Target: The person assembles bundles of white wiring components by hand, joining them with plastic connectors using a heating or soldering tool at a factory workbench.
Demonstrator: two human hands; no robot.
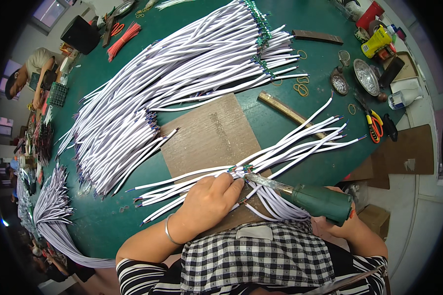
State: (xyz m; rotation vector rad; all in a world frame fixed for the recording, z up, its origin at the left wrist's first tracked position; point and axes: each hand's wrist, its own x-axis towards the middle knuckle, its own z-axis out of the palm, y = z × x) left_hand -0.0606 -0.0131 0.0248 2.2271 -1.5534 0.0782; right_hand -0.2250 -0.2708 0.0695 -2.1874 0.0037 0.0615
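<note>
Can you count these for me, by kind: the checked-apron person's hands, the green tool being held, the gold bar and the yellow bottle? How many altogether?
Hands: 2, left hand and right hand
Green tool: 1
Gold bar: 1
Yellow bottle: 1
Total: 5

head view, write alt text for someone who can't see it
A person's left hand holds white cables over a brown board, while the right hand grips a green tool, its metal nose at the cables. Beyond, a large cable pile lies on a green table.
</note>
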